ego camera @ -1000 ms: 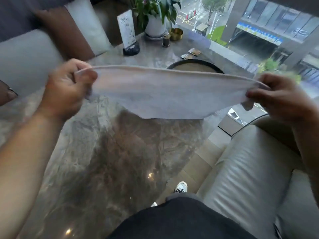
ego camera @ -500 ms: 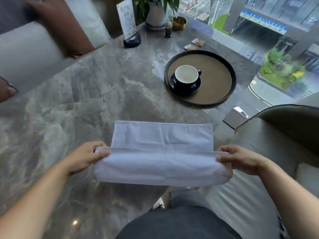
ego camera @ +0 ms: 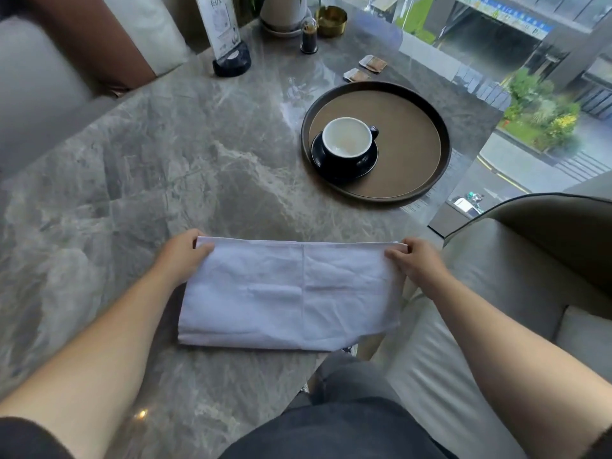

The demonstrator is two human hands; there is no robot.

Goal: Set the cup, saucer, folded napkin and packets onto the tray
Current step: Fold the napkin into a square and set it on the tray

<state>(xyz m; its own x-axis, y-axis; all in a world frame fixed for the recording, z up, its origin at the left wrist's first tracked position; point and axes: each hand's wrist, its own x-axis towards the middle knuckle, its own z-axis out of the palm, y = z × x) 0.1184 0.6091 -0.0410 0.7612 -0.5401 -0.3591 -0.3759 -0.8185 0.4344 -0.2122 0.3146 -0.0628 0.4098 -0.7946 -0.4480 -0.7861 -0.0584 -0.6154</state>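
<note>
While both hands pinch the far corners of the folded white cloth napkin, left hand and right hand, I see its long axis lying crosswise, the round brown tray ahead, nearer my right.

plant pot cropped at top, packets print unreadable, sign top cropped

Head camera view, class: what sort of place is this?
Probably a café or lounge: a numbered table sign stands on the marble table, and a cup sits on a serving tray.
</note>
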